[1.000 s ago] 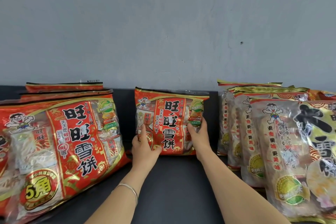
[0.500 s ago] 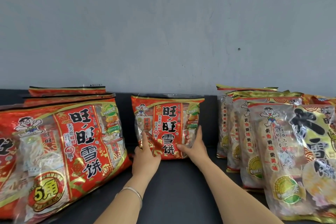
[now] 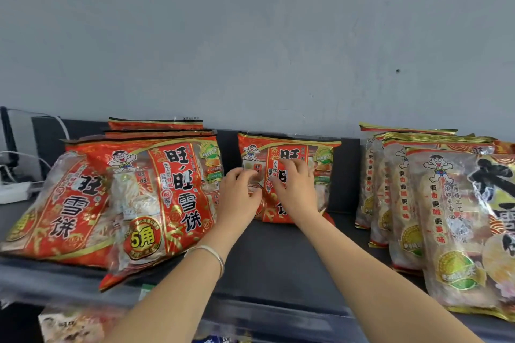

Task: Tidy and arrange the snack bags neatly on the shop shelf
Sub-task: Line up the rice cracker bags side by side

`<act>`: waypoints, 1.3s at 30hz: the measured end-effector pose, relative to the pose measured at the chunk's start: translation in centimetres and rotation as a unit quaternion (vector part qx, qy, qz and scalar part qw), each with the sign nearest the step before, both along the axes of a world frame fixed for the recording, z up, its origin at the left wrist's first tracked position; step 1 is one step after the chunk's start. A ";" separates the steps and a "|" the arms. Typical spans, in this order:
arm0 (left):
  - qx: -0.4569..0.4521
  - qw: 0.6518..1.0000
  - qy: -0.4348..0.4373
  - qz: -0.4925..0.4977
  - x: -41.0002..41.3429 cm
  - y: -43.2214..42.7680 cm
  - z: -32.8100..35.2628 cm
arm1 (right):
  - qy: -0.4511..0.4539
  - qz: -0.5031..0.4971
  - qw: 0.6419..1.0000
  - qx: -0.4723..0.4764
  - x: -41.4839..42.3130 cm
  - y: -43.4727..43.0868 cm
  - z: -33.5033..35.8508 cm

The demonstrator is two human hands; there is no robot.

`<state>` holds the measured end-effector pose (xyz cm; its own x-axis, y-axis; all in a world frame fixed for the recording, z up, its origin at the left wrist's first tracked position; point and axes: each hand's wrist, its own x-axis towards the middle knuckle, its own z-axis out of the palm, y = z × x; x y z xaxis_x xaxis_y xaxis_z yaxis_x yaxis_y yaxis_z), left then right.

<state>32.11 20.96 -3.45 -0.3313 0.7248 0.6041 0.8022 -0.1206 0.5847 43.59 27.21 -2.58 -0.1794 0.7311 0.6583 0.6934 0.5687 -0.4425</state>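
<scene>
Far left, a white power strip [image 3: 14,193] w/ cables is sitting on the dark shelf [image 3: 278,253]. Next, a row of big red rice-cracker bags [image 3: 156,203] is leaning back, front one overhanging the shelf edge. Left hand [image 3: 239,198], silver bangle [image 3: 214,255] on the wrist, is resting on the lower left face of the small red rice-cracker bag [image 3: 289,175], fingers curled loosely, pressing rather than pinching. Right hand [image 3: 296,189] is lying flat on the bag's front, fingers spread open, gripping nothing. That bag is standing upright at the shelf's back, against the grey wall [image 3: 250,36]. Right: gold-trimmed clear cracker bags [image 3: 446,217] are standing in a row, well apart from the hands.
</scene>
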 end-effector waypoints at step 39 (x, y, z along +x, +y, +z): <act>0.054 0.973 -0.195 -0.111 -1.7 -2.0 -3.1 | 0.327 -0.070 0.931 -0.147 4.3 -2.3 -3.9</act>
<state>30.37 18.94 -6.55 -0.3939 0.7442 0.5394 0.4688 -0.3421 0.8143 47.93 24.92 -6.53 0.3003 0.8826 0.3617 0.2802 0.2809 -0.9179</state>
